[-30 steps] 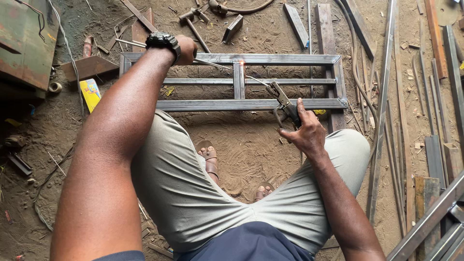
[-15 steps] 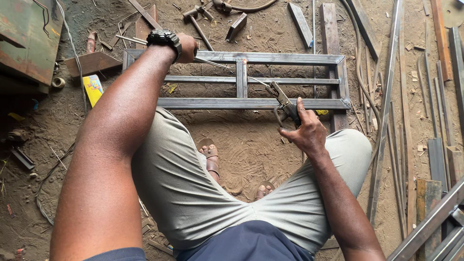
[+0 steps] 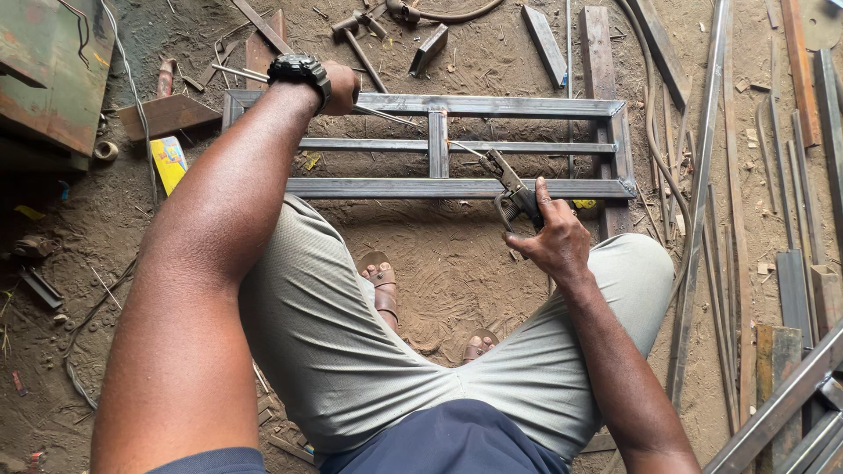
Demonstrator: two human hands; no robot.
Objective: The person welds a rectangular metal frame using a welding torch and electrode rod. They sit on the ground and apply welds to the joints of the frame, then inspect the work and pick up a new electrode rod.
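Observation:
A rectangular grey steel frame (image 3: 457, 188) of square tubing lies on the dirt floor in front of my knees. My right hand (image 3: 553, 237) grips a welding electrode holder (image 3: 507, 186) whose thin rod points up-left toward the frame's middle bar. My left hand (image 3: 341, 86), with a black wristwatch (image 3: 300, 70) on the wrist, is closed near the frame's top left rail; a thin rod runs out from it to the right. I crouch with my sandalled feet (image 3: 383, 283) below the frame.
A green metal box (image 3: 44, 70) stands at the top left, with a yellow packet (image 3: 169, 163) beside it. Hammers (image 3: 360, 35) and scrap pieces lie beyond the frame. Long steel bars and strips (image 3: 702, 219) cover the floor on the right.
The view has shifted slightly; both hands stay in much the same place, with the electrode holder still by the frame's lower rail.

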